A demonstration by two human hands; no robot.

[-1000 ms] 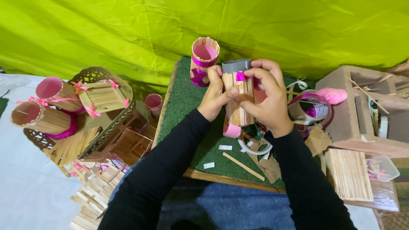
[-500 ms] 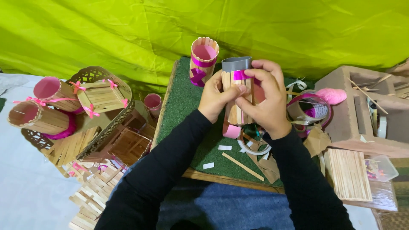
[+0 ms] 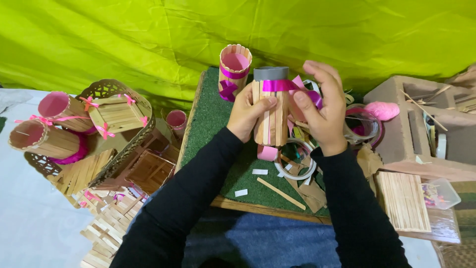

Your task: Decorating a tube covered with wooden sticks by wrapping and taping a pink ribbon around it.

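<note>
Your left hand (image 3: 253, 111) grips the stick-clad cylinder (image 3: 270, 116) over the green mat (image 3: 208, 124); your right hand (image 3: 322, 109) pinches its pink ribbon (image 3: 280, 85) at 3 o'clock. Scraps crowd the mat's near edge (image 3: 258, 208) at 6 o'clock. A finished pink-lined holder (image 3: 234, 67) stands at 11 o'clock, against the green backdrop (image 3: 148, 34).

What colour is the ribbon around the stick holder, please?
Bright pink ribbon on the wooden stick holder; head view.

Open green mat (image 3: 208, 144) left of the wrists; blocked behind by stick cup (image 3: 234, 69), rightward by tape rolls (image 3: 364, 126), scraps.
</note>
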